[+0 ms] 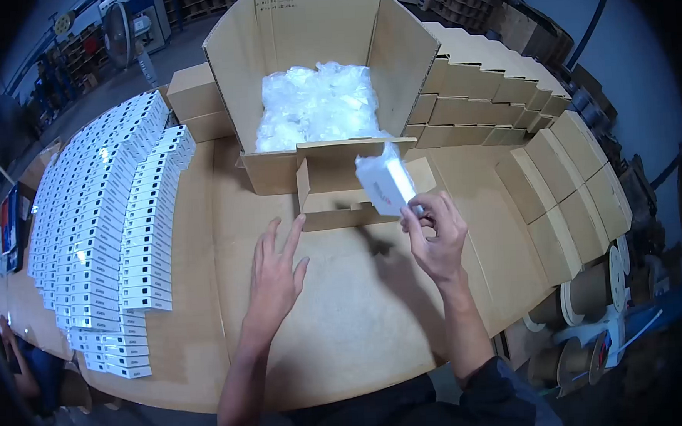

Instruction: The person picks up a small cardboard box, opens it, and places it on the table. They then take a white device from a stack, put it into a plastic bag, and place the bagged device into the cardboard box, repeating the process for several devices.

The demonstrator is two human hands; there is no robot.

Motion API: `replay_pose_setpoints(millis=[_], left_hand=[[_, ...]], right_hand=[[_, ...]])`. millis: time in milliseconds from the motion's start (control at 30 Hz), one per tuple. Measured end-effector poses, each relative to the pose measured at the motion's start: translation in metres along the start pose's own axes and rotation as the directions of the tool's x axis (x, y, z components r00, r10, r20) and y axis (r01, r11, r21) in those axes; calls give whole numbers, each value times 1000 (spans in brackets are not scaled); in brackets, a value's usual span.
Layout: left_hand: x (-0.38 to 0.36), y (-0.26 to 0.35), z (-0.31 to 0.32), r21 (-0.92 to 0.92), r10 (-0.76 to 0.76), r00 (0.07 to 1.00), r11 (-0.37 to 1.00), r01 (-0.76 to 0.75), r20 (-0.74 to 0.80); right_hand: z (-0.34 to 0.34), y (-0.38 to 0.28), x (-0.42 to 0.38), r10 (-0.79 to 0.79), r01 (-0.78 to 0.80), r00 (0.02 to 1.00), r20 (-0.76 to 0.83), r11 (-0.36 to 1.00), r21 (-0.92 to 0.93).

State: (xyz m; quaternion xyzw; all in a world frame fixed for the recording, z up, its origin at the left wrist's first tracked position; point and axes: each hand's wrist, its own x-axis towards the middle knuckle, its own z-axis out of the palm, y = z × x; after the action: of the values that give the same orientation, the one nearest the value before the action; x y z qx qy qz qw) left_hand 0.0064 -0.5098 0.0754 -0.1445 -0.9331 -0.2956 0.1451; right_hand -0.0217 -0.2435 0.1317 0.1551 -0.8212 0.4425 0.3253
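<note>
My right hand (437,239) pinches the lower corner of a white packet (386,181), which has red print and clear plastic at its top. The packet is tilted and overlaps the right part of a small open cardboard box (326,221) on the table. My left hand (273,277) is held low over the table with its fingers spread, fingertips right at the small box's front left corner. Behind that box stands a large open carton (312,33), filled with clear plastic bags (316,106) that look like the packet's wrapping.
Long rows of small white boxes (98,218) are stacked on the left of the table (323,306). Brown cardboard boxes (563,186) line the right and back right. Cable spools (592,288) stand past the right edge. Another person's arm (21,361) shows at lower left.
</note>
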Motion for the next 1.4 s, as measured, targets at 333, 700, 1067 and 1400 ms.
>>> replay_pose_setpoints(millis=[333,700,1067,1400], left_hand=[[11,-9,23,315,33,997,948,-55,76],[12,-11,27,299,31,997,953,-50,68],[3,-5,16,300,3,1000,954,-8,19],[-88,-52,-72,227,-61,920,961,159,-387]], right_hand=[[37,35,2,-43,25,997,-69,971,-238],[59,60,3,108,-80,993,46,906,-415],[50,18,-10,330,-205,936,125,796,-569],[150,-68,-29,-233,242,846,479,969,44]])
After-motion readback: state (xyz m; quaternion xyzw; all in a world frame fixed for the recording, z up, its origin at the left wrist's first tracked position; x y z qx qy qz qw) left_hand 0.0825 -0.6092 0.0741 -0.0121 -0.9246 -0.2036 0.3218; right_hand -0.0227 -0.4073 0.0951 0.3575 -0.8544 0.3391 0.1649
